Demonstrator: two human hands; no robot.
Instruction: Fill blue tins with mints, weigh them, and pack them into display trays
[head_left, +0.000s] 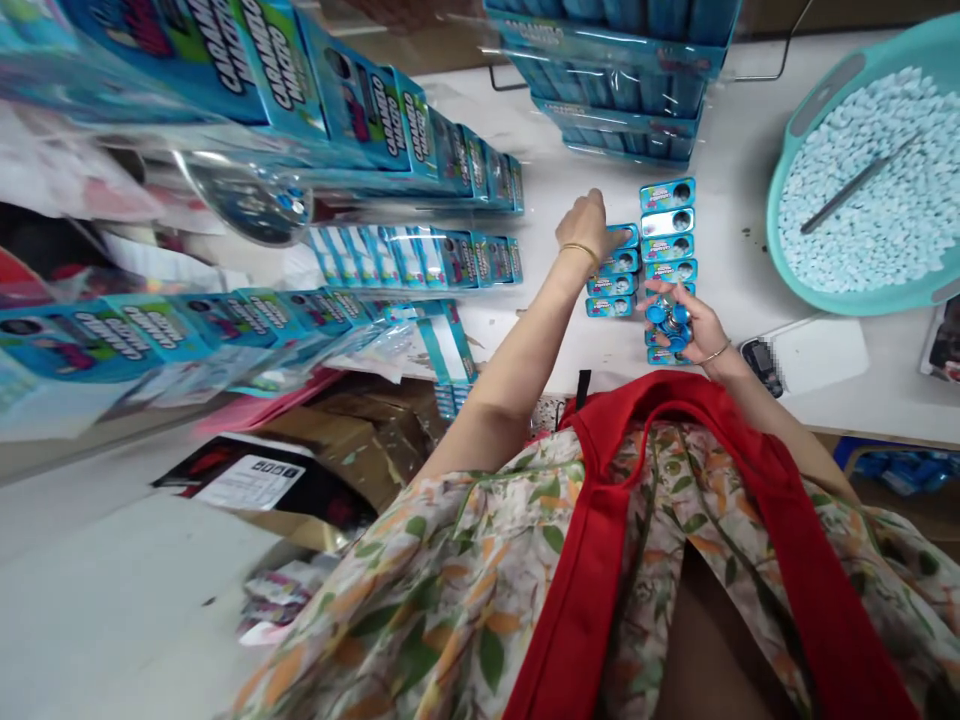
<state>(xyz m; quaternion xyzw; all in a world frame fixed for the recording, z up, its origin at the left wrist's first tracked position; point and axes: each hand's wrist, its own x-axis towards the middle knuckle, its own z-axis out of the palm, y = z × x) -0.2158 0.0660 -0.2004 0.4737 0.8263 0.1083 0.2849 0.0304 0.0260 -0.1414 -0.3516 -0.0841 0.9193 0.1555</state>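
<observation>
My left hand, with a gold bangle at the wrist, lies at the far end of a short column of blue tins. Its thumb is apart from the fingers and touches the farthest tin; the undersides of the fingers are hidden. My right hand is palm up, with fingers curled round several small round blue pieces with shiny parts; their exact kind is too small to tell. Below it runs a longer column of printed blue tins, partly covered by this hand.
At the right stands a turquoise basin of pale blue sweets with a dark stick across it. A white scale is nearer. Stacked display boxes line the left; a filled blue rack stands at the back. Cardboard cartons lie lower left.
</observation>
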